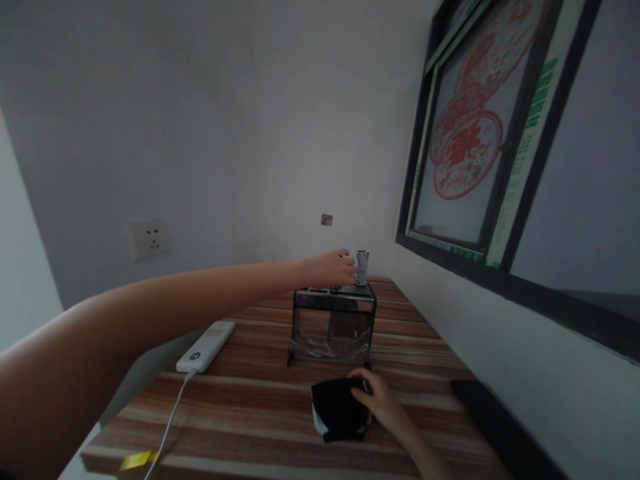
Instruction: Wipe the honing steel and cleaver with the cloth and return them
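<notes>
Black, soft-looking cloth point(343, 407) with pale sides lies on the desk point(265, 413), toward its front edge, clamped at its far right corner by the right hand point(383, 400), thumb on top and fingers beyond the edge. A pinch at the corner seems adequate, since the desk appears to carry the weight. The left hand point(333, 268) is extended over the top of a box point(335, 303), fingers somewhat spread beside an upright silvery cylinder point(363, 268); whether they touch it cannot be determined. The arm is stretched across the desk's left side, presumably because the cylinder stands on the box's far right part. The box, dark-framed with clear walls, stands on short feet behind the cloth, midway between the desk's left and right edges; its level top apparently serves as a shelf. Inside is crumpled clear film point(320, 347), low down, with a darker block-like shape point(345, 325) that cannot be identified. By the desk's left edge lies a white device point(206, 347), its cable point(173, 417) running to the front edge, past a yellow tag point(135, 460) near the front left corner. Along the right edge rests a flat black strip point(500, 427). Beyond are a wall socket point(150, 239) and a window point(465, 133) bearing red designs.
</notes>
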Tool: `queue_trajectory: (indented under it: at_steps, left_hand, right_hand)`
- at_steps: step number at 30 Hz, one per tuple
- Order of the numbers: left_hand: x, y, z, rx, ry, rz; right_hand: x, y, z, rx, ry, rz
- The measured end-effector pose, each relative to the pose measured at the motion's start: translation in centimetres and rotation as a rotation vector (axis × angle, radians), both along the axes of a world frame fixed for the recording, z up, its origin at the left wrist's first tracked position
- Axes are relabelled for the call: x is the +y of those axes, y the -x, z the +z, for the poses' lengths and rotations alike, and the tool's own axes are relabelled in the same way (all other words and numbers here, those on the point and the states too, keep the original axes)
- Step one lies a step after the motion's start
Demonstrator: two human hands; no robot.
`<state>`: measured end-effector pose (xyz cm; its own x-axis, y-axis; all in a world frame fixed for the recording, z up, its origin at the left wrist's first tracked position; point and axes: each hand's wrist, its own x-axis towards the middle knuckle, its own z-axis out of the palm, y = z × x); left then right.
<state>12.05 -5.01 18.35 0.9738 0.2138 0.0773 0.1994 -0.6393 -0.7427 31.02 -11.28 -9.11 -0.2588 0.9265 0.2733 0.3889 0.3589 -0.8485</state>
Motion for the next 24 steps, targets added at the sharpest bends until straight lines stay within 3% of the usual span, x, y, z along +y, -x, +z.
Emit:
queue_trajectory:
  at_steps: [10,24]
  left_hand:
    - [3.6,-1.5,-2.4,-0.083,-0.012,0.105]
    - [5.2,-1.7,-3.7,-0.139,0.023,0.23]
  right_hand:
    - [-0.5,0.3,0.6,0.025,0.011,-0.007]
    - [-0.4,0.2,0.6,0.009,0.01,0.004]
